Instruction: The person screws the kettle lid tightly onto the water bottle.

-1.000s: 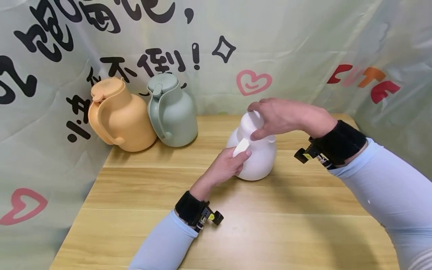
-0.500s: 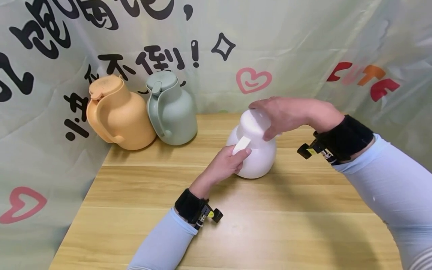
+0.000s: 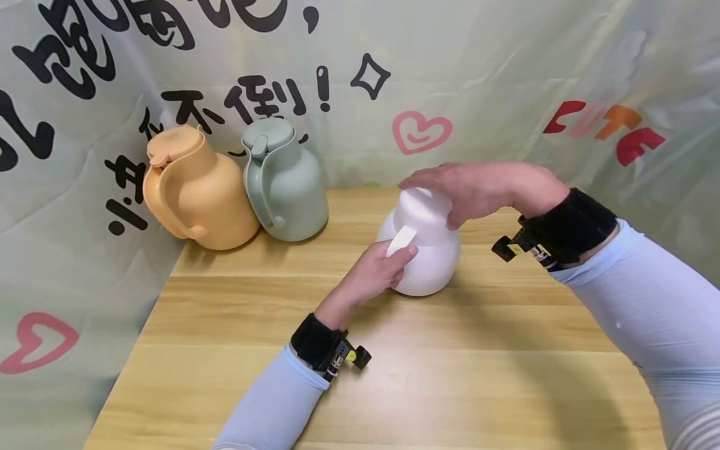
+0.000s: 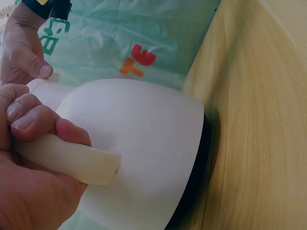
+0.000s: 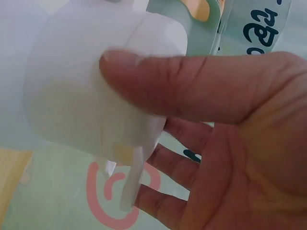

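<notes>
A white thermos jug (image 3: 430, 265) stands upright on the wooden table, its dark base showing in the left wrist view. My left hand (image 3: 368, 275) grips the jug's handle (image 4: 72, 160), fingers curled round it. Arched over the jug's top, my right hand (image 3: 484, 187) spans the lid (image 3: 424, 199). In the right wrist view the thumb (image 5: 158, 84) lies along the near side of the jug's upper part. The other fingers (image 5: 168, 165) reach round the far side, close to a small white tab (image 5: 132, 184).
An orange jug (image 3: 205, 200) and a grey-green jug (image 3: 298, 194) stand side by side at the table's back left. Behind the wooden table (image 3: 450, 387) hangs a pale printed cloth (image 3: 484, 56), which also borders the left and right sides.
My right hand has turned about the jug's top: the thumb has shifted right, and the fingertips now reach further left. The left hand has kept its grip on the handle.
</notes>
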The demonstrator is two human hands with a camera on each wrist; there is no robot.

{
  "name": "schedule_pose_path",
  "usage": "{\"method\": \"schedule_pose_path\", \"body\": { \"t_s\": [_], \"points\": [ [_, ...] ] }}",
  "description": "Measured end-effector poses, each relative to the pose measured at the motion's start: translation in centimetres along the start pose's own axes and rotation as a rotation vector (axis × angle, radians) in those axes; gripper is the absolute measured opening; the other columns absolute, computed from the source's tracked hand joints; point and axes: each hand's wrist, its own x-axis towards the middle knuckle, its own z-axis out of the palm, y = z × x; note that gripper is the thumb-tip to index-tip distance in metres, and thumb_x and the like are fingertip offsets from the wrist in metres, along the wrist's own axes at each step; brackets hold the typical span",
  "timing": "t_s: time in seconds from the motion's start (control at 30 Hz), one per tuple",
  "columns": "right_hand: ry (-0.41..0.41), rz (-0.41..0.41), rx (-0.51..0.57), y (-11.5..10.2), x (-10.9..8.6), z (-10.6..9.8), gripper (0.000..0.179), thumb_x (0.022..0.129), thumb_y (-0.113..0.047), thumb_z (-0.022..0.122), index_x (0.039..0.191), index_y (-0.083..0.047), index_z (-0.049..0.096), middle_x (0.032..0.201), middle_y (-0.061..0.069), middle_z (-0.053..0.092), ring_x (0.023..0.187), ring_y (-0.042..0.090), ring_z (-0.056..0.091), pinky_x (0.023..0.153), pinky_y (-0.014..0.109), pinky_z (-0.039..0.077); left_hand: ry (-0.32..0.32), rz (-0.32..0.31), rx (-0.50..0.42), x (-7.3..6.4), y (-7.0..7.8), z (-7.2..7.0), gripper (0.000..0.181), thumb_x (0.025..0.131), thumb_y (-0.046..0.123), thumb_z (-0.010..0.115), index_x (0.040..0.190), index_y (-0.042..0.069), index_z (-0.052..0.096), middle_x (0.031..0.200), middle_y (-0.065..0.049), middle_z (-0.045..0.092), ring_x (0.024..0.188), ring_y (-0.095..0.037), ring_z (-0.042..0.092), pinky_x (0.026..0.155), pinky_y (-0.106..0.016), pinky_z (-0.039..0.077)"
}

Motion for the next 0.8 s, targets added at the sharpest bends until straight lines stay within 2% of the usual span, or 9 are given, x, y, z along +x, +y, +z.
{"method": "schedule_pose_path", "body": {
  "t_s": [0.07,0.17,0.27,0.33,0.4,0.47,0.53,0.63,0.8],
  "points": [
    [-0.006,-0.002,-0.008,-0.01,-0.01,-0.03,0.096,0.082,-0.003,0.086,0.162,-0.021,0.037,0.161,0.011,0.043,0.139,0.040,0.045,0.109,0.062,0.046,-0.002,-0.002,-0.002,-0.02,0.08,-0.03,0.042,0.108,0.039,0.059,0.078,0.010,0.051,0.059,0.001,0.043,0.056,-0.015,0.038,0.054,-0.027,0.029],
    [0.013,0.041,-0.026,-0.05,0.12,-0.06,0.102,0.084,-0.026,0.091,0.165,-0.017,0.031,0.162,0.018,0.039,0.141,0.043,0.042,0.109,0.064,0.044,-0.008,0.000,-0.005,-0.03,0.18,-0.01,0.042,0.108,0.039,0.059,0.078,0.011,0.051,0.059,0.002,0.043,0.056,-0.015,0.038,0.054,-0.027,0.029],
    [0.051,0.085,-0.044,-0.09,0.32,-0.11,0.105,0.083,-0.046,0.091,0.163,-0.011,0.033,0.154,0.022,0.048,0.136,0.042,0.047,0.108,0.061,0.046,-0.007,0.000,-0.008,-0.05,0.24,0.03,0.042,0.108,0.038,0.059,0.078,0.011,0.051,0.059,0.002,0.042,0.056,-0.015,0.038,0.053,-0.026,0.029],
    [0.058,0.071,-0.039,-0.10,0.35,-0.20,0.096,0.085,-0.042,0.089,0.160,-0.008,0.039,0.147,0.021,0.056,0.131,0.039,0.054,0.107,0.057,0.048,-0.004,0.001,-0.006,-0.10,0.26,0.04,0.042,0.108,0.037,0.059,0.077,0.010,0.051,0.058,0.002,0.042,0.055,-0.015,0.038,0.053,-0.027,0.029],
    [0.045,0.037,-0.028,-0.10,0.34,-0.30,0.085,0.088,-0.028,0.088,0.158,-0.008,0.044,0.145,0.017,0.059,0.127,0.035,0.057,0.106,0.054,0.049,-0.003,0.003,-0.006,-0.14,0.26,0.02,0.043,0.108,0.037,0.058,0.076,0.010,0.050,0.058,0.003,0.043,0.055,-0.014,0.038,0.053,-0.027,0.029],
    [0.026,0.005,-0.014,-0.09,0.28,-0.40,0.081,0.087,-0.014,0.085,0.157,-0.009,0.045,0.148,0.015,0.058,0.127,0.034,0.058,0.107,0.054,0.049,-0.004,0.007,-0.008,-0.15,0.31,0.02,0.043,0.108,0.038,0.058,0.076,0.011,0.050,0.058,0.003,0.043,0.056,-0.014,0.038,0.053,-0.026,0.029],
    [0.013,-0.003,-0.005,-0.17,0.30,-0.46,0.081,0.087,-0.010,0.084,0.158,-0.009,0.044,0.151,0.014,0.055,0.128,0.034,0.057,0.108,0.055,0.048,-0.005,0.008,-0.010,-0.15,0.26,0.02,0.043,0.108,0.038,0.058,0.076,0.011,0.050,0.058,0.003,0.043,0.056,-0.015,0.038,0.053,-0.027,0.030],
    [0.030,0.017,-0.018,-0.31,0.51,-0.38,0.080,0.086,-0.015,0.085,0.156,-0.009,0.046,0.147,0.016,0.057,0.125,0.035,0.057,0.107,0.055,0.049,-0.002,0.005,-0.014,-0.15,0.16,0.01,0.043,0.108,0.038,0.058,0.076,0.011,0.050,0.059,0.002,0.043,0.056,-0.015,0.038,0.053,-0.027,0.030],
    [0.070,0.089,-0.066,-0.53,0.78,-0.06,0.082,0.085,-0.037,0.087,0.152,-0.008,0.048,0.134,0.019,0.062,0.115,0.035,0.061,0.099,0.052,0.053,-0.002,-0.002,-0.017,-0.11,0.01,0.01,0.044,0.108,0.039,0.058,0.076,0.010,0.050,0.059,0.002,0.042,0.056,-0.015,0.037,0.054,-0.027,0.029]
  ]
}}
